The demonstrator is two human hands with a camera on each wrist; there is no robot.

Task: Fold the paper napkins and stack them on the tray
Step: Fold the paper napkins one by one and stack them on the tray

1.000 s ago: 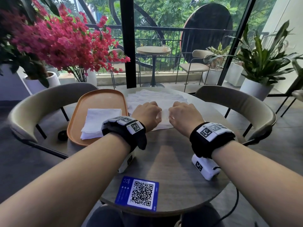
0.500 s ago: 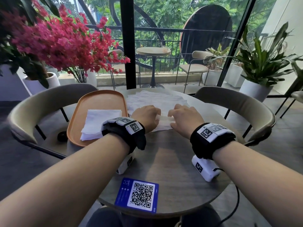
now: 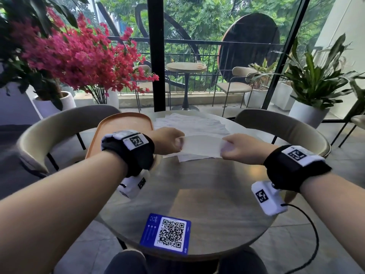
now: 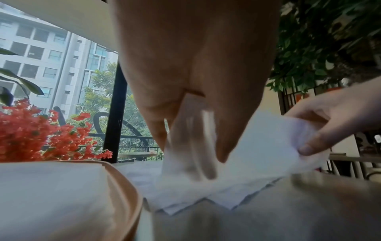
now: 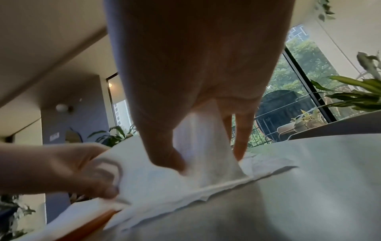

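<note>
The round table spreads out under both forearms, and just left of the left hand sits the orange tray, its near part hidden behind that wrist in the head view. The left wrist view shows a white, flat layer lying in the tray, just below and left of the hand; it looks like folded napkins already stacked, though how many cannot be told. Beyond the knuckles of both hands lies a loose spread of unfolded napkins on the table, so by the look of it most of the job is still ahead. Between the two hands, lifted a little off the pile, is the napkin being worked on. The left hand pinches its left end with thumb and curled fingers, and the right hand pinches its right end the same way, the sheet held across the gap. It appears to be mid-fold, with the near edge raised, and it has yet to be flattened and carried left onto the tray. Near the wearer, well behind both wrists, lies a blue card with a square code.
</note>
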